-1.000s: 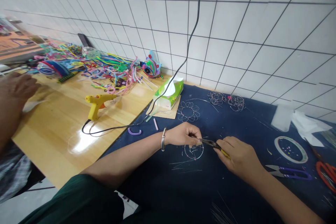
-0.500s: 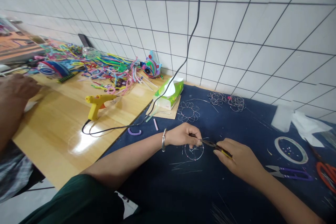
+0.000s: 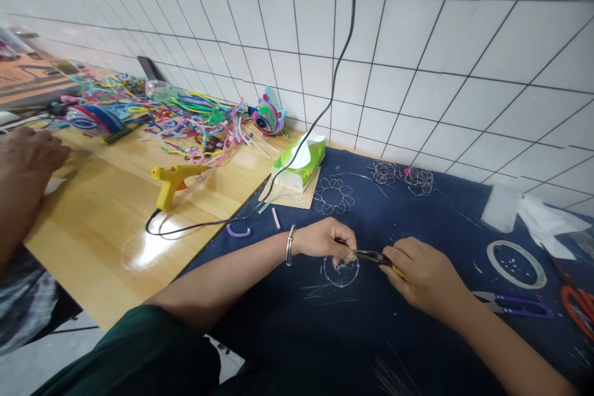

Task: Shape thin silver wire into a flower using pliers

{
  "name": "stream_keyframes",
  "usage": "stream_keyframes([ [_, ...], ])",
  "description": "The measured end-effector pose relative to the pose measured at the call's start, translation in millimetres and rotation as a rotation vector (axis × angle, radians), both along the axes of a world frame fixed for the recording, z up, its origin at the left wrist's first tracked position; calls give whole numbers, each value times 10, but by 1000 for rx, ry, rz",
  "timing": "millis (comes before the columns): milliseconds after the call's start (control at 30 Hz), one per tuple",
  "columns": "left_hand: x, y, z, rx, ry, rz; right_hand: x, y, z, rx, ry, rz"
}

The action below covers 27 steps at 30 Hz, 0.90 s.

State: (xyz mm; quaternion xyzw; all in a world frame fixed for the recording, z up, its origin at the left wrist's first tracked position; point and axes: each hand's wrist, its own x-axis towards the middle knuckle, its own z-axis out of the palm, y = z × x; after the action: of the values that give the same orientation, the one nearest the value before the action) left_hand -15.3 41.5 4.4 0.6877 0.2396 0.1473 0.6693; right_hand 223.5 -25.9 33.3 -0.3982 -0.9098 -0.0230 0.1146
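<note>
My left hand [image 3: 327, 241], closed in a pinch, holds a round wire ring [image 3: 342, 284] with small beads and thin wires across its middle. In my right hand [image 3: 424, 275] is a pair of pliers [image 3: 371, 255] with yellow grips. The jaws of the pliers meet the wire right at my left fingertips; the exact grip is too small to make out. Loose cut wires [image 3: 329, 296] lie just below the ring. A flower-shaped wire piece [image 3: 334, 197] rests on the dark blue cloth [image 3: 297, 334] behind my left hand.
To the right are purple snips [image 3: 524, 306], a white ring-shaped dish [image 3: 492, 253] with beads and orange-handled scissors [image 3: 573, 306]. Behind stand a tissue pack [image 3: 301, 164] and wire bundles [image 3: 420, 179]. A yellow glue gun [image 3: 169, 189], its cable and another person's hand [image 3: 34, 154] are left.
My right hand has turned slightly, and the pliers now lie flatter, their tip a little nearer my left fingers. The left hand has barely moved.
</note>
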Motion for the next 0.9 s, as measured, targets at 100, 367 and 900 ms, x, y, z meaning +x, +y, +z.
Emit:
stream_keyframes([
  [100, 0, -8, 22, -5, 6, -12, -9, -7, 24, 58, -57, 7],
  [367, 3, -8, 49, -64, 17, -39, 3, -21, -18, 96, -122, 4],
  [900, 2, 17, 35, 181, 85, 101, -23, -28, -183, -145, 126, -145],
])
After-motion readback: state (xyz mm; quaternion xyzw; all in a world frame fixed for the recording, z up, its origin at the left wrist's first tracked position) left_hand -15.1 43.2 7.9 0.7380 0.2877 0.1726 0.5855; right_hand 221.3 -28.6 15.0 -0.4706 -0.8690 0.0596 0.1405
